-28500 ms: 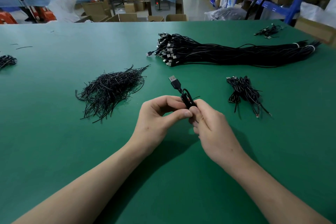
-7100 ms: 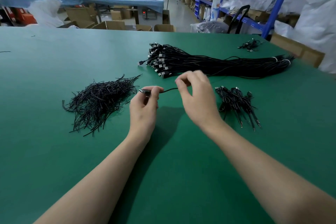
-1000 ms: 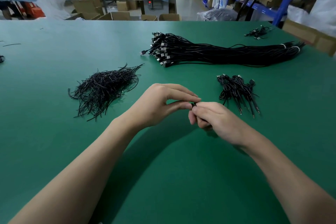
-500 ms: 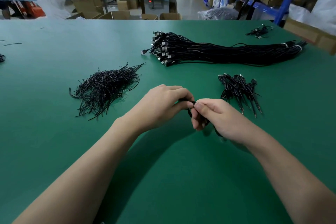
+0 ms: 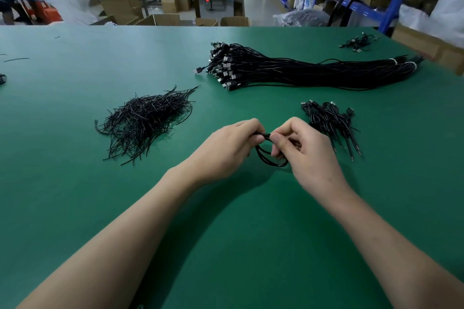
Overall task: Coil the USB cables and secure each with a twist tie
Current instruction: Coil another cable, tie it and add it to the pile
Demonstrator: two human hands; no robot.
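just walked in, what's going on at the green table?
A person is coiling a black USB cable. The left hand and right hand both pinch its loops just above the table. No tie shows on it yet. The twist ties lie to the left, a small heap of coiled cables to the right, and the long uncoiled bundle behind.

We count two bare hands, the left hand (image 5: 226, 148) and the right hand (image 5: 308, 153), and one black looped USB cable (image 5: 270, 161). We count one heap of thin black twist ties (image 5: 148, 118), one long bundle of straight black USB cables (image 5: 313, 73), and two small piles of coiled black cables, the near pile (image 5: 329, 120) and the far pile (image 5: 357, 42). We cannot count the pieces within each.
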